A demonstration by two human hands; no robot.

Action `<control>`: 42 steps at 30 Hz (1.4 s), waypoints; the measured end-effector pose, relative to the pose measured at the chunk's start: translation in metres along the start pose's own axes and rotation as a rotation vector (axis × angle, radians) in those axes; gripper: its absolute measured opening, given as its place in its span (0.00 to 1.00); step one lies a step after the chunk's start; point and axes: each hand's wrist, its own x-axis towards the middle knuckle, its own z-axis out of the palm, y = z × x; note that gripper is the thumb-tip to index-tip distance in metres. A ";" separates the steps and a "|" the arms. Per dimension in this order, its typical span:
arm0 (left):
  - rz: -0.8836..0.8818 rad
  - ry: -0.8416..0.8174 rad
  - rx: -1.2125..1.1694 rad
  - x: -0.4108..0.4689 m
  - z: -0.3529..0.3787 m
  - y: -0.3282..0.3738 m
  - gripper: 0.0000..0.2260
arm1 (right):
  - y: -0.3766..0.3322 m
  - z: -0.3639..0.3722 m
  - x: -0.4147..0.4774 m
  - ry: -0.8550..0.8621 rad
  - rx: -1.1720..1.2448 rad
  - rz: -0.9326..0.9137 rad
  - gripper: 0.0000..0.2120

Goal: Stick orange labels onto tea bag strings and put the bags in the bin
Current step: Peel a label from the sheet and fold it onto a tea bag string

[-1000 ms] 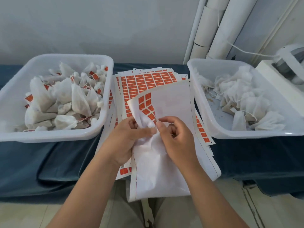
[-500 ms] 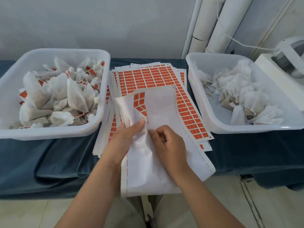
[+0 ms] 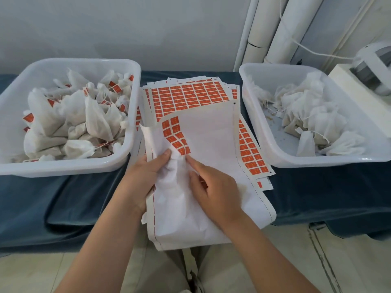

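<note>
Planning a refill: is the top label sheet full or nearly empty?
Nearly empty: top label sheet is bare except a few orange labels upper left.

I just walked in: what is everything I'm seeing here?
left bin: one, white, table's left
labelled tea bags: many, white with orange tags, piled in left bin
right bin: one, white, table's right
unlabelled tea bags: many, white, in right bin
label sheets: stack, white and orange, between the bins
top sheet: one, mostly bare white, curled atop the stack
held tea bag: one, white, over the top sheet
tablecloth: one, dark blue, under bins and sheets
pipes: several, white, back right
left hand: grips held tea bag
right hand: index fingertip at top sheet's remaining labels
</note>
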 end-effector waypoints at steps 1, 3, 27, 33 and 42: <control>0.026 0.010 0.012 -0.001 0.000 0.000 0.13 | -0.005 -0.003 0.003 -0.007 0.104 0.083 0.21; 0.081 0.023 0.039 -0.005 -0.001 0.001 0.11 | -0.014 -0.009 0.015 0.006 0.246 0.207 0.23; 0.361 0.163 0.491 -0.006 -0.005 0.022 0.08 | -0.011 -0.055 0.048 0.029 0.395 0.445 0.14; 0.483 0.351 1.184 0.027 0.006 0.005 0.43 | 0.001 -0.068 0.037 0.128 0.575 0.723 0.08; 0.795 0.305 1.069 0.004 0.047 -0.009 0.20 | -0.014 -0.075 0.036 0.073 0.663 0.697 0.10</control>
